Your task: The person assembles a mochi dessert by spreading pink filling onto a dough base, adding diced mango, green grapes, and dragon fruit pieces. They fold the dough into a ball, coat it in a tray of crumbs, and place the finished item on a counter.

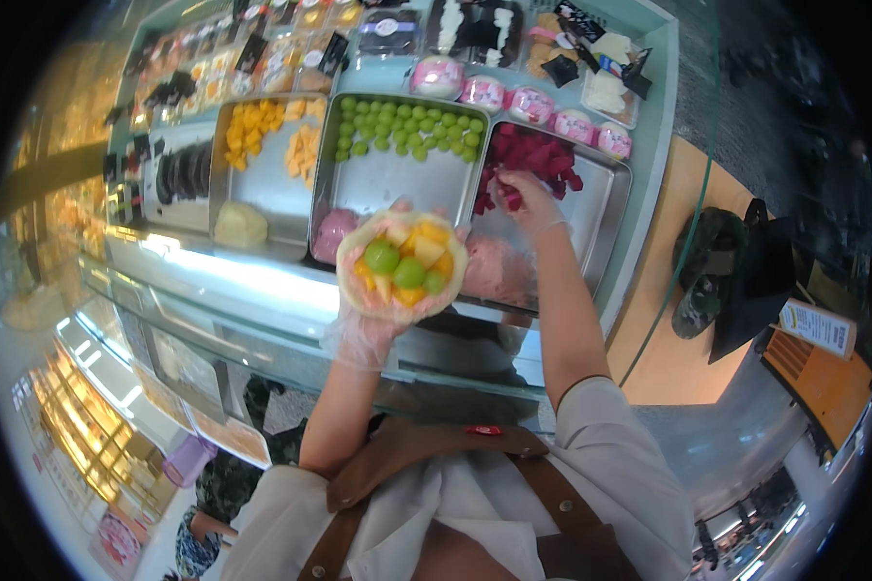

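My left hand (374, 327), in a clear plastic glove, holds up a round pale wrapper (403, 269) spread with pink filling and topped with green grapes and yellow fruit cubes. My right hand (527, 203), also gloved, is at the dark red fruit cubes (545, 156) with some between its fingers. Those cubes lie in a metal tray (599, 210), with a pink mass (498, 269) at its near end. The middle tray holds green grapes (407, 127) and a purple mass (334, 232). In the left tray are orange-yellow cubes (247, 131), paler cubes (303, 152) and a pale yellow lump (240, 224).
Pink-wrapped round packs (530, 105) line the far side of the trays. Boxed desserts (389, 33) stand behind, and dark round pieces (184, 172) lie at left. A glass pane (687, 254) edges the right side; a glass edge (261, 327) runs nearest me.
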Demonstrator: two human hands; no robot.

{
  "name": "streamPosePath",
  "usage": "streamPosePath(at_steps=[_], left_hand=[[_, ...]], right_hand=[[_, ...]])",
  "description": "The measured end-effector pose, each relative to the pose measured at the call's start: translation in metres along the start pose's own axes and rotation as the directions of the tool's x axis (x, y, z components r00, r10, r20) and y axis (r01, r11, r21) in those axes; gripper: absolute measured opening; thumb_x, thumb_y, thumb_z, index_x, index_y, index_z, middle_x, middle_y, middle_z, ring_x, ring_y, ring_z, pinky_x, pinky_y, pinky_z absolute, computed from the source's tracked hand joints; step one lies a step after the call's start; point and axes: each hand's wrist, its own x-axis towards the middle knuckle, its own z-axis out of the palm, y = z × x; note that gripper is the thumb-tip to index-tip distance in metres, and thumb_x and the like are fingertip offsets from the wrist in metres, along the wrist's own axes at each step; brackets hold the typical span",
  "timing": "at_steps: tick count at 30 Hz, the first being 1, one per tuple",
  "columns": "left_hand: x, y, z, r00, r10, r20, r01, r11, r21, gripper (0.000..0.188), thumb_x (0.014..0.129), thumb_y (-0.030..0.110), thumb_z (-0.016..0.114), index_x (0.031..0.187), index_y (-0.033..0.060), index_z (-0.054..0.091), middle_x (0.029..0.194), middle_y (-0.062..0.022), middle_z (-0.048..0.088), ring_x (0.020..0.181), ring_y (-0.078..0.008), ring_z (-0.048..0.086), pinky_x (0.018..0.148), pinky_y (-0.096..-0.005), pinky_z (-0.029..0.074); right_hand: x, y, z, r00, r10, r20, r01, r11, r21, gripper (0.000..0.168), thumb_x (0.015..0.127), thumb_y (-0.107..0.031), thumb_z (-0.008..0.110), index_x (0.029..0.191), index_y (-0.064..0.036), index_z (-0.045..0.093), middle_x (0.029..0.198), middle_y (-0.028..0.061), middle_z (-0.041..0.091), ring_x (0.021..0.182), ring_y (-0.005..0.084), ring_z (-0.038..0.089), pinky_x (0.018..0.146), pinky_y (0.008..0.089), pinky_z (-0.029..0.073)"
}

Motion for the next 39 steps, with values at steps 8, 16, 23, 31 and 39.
streamPosePath(at_steps=[8,16,23,31,39], left_hand=[[0.013,-0.008,0.01,0.986,-0.067,0.155,0.101,0.97,-0.222,0.045,0.102,0.041,0.04,0.136,0.0149,0.054,0.141,-0.0177,0.051,0.132,-0.0417,0.047,0.11,-0.0692,0.031],[0.019,-0.03,0.011,0.954,0.001,0.3,0.062,0.978,-0.201,0.048,0.104,0.035,0.038,0.141,0.0059,0.048,0.136,-0.0155,0.056,0.124,-0.0318,0.056,0.109,-0.0495,0.043],[0.01,-0.041,0.02,0.923,-0.007,0.385,0.1,0.97,-0.223,0.042,0.104,0.026,0.04,0.137,0.0023,0.05,0.131,-0.0144,0.058,0.12,-0.0275,0.058,0.109,-0.0432,0.044],[0.003,-0.047,0.029,0.918,0.012,0.396,0.056,0.986,-0.159,0.041,0.104,0.026,0.041,0.138,0.0053,0.051,0.131,-0.0126,0.058,0.121,-0.0267,0.057,0.109,-0.0416,0.044],[-0.003,-0.048,0.039,0.922,0.014,0.387,0.043,0.99,-0.137,0.044,0.105,0.033,0.041,0.138,0.007,0.051,0.133,-0.0128,0.057,0.123,-0.0289,0.056,0.109,-0.0448,0.044]], right_hand=[[-0.177,-0.06,0.108,0.91,-0.412,0.048,0.412,0.881,-0.233,0.033,0.089,-0.008,0.069,0.121,-0.007,0.059,0.115,0.0059,0.064,0.096,0.0126,0.063,0.08,0.0252,0.051],[-0.229,-0.023,0.175,0.183,-0.79,0.585,0.793,-0.233,-0.563,0.049,0.076,-0.001,0.076,0.121,-0.008,0.058,0.125,0.0122,0.061,0.11,0.0296,0.06,0.094,0.0418,0.05],[-0.239,-0.026,0.178,0.012,-0.742,0.671,0.856,-0.339,-0.39,0.038,0.074,-0.003,0.076,0.109,-0.008,0.062,0.11,0.009,0.067,0.101,0.0319,0.065,0.089,0.0441,0.051],[-0.255,-0.035,0.185,0.033,-0.726,0.687,0.811,-0.382,-0.443,0.03,0.075,-0.007,0.077,0.102,-0.009,0.067,0.107,0.0082,0.068,0.096,0.0304,0.067,0.082,0.0412,0.053],[-0.265,-0.044,0.188,0.082,-0.72,0.689,0.826,-0.338,-0.452,0.035,0.075,-0.018,0.076,0.107,-0.008,0.067,0.115,0.0111,0.066,0.104,0.0329,0.064,0.088,0.0444,0.052]])
